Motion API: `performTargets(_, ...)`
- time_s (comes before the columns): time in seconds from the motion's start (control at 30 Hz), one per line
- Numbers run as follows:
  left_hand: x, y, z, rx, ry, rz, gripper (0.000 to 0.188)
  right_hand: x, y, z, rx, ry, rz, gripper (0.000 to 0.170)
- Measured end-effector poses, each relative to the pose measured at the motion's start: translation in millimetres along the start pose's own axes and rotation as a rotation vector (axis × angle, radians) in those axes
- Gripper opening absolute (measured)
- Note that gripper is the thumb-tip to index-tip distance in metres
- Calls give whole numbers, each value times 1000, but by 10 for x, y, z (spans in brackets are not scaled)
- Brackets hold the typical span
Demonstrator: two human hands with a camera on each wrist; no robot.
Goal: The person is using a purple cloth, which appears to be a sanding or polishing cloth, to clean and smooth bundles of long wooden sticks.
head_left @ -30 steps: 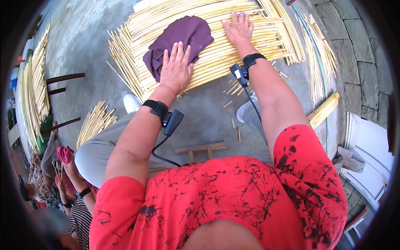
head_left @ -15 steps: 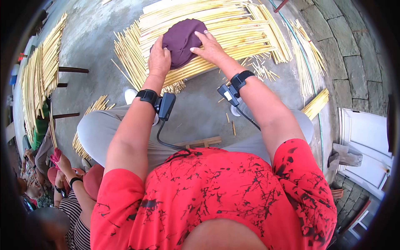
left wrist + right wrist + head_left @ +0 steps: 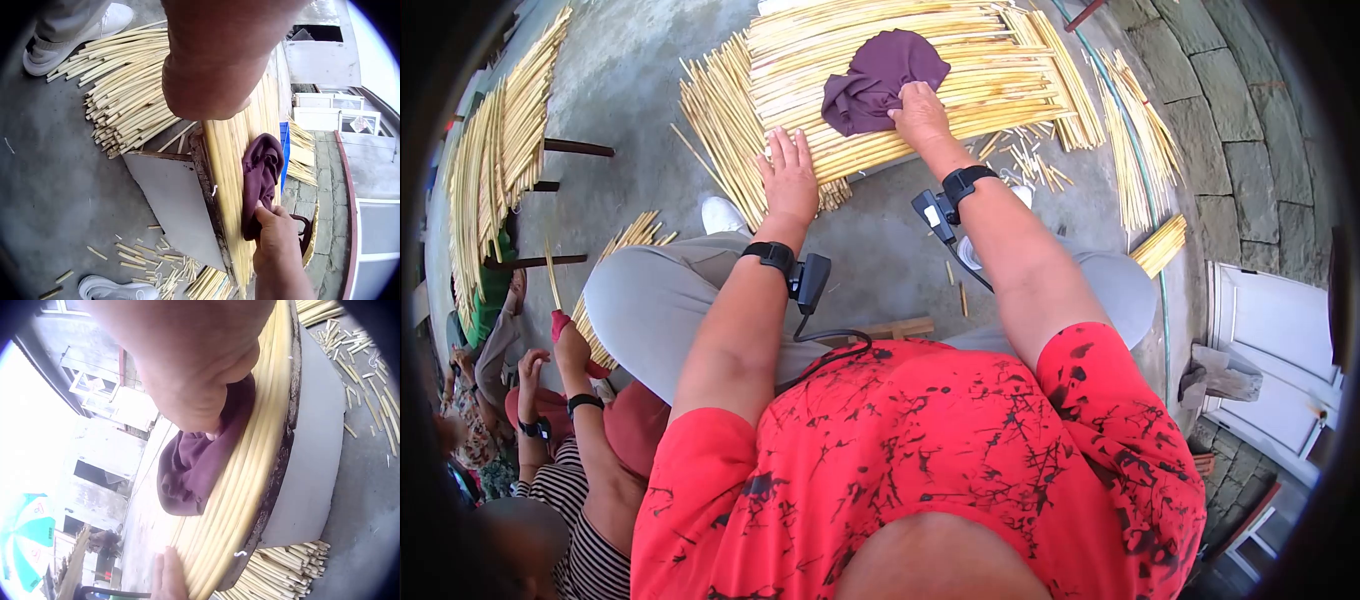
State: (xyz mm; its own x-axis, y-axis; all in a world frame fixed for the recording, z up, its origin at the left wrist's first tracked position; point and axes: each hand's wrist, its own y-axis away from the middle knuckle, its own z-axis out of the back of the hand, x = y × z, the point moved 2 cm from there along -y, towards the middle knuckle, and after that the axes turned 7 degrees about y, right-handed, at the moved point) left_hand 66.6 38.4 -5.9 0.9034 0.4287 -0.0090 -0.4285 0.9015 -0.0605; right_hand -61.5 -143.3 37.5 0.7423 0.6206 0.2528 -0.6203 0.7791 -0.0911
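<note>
A crumpled purple cloth lies on a layer of pale yellow sticks set side by side across a low table. My right hand grips the near right edge of the cloth with curled fingers. In the left wrist view the thumb of that right hand presses into the fold of the cloth. At the near left corner of the stick layer, my left hand rests with straight fingers and holds nothing. The fingers of the left hand show on the sticks in the right wrist view.
More sticks lie fanned beyond the table's left side. Short cut pieces are scattered on the floor below its right end. Bundles of sticks lie along a green hose at right. Other people sit at the lower left near another stick-covered table.
Both hands held the cloth half a second ago. The left hand has let go and dropped back to the near left edge; the right hand has drawn the cloth rightward and spread it out.
</note>
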Motion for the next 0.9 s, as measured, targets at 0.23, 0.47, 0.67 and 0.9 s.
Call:
performTargets(0.23,-59,-28,29,27,-28,22,56,-317,258,67,-22,-60,-111,36)
performTargets(0.47,-121,-46,211,248,-31,71,49,892,758,-334,23,-101,186,37)
performTargets(0.67,-109,-53,90,154,-5,78,55,179,582,-178,-103,19,83,39)
performTargets(0.9,-84,-58,75,144,15,61,58,-1454,293,527,-19,186,-505,28)
